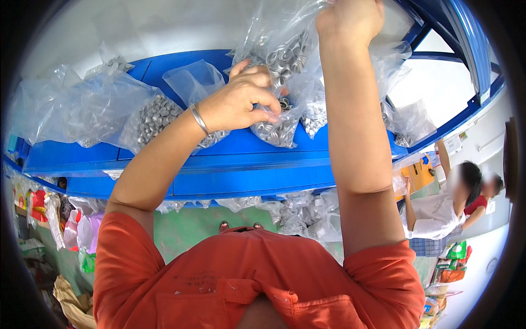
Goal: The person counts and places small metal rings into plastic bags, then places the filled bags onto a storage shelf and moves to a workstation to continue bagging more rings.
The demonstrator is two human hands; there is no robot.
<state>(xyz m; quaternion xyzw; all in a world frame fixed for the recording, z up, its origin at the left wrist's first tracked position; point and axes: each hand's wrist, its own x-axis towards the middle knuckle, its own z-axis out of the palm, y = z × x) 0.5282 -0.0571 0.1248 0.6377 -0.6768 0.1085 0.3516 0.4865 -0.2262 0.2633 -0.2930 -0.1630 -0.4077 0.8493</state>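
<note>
My right hand [350, 21] is raised at the top edge, closed on the gathered top of a clear plastic bag [289, 57]. Ring-ended metal fittings fill this bag, which hangs above the blue shelf. Below and left of it, my left hand [241, 98], a metal bangle at its wrist, has thumb and forefinger pinched at the mouth of a smaller clear bag [278, 131] of metal parts. Its other fingers reach partly behind the hanging bag. The smaller bag rests on the shelf [246, 145].
More clear bags of small metal parts [156, 118] line the shelf on both sides. A blue frame post [471, 49] rises at the right. Bags [301, 211] sit lower, under the shelf edge. Two people [438, 214] are at the right, and colourful packages [71, 225] stand at the left.
</note>
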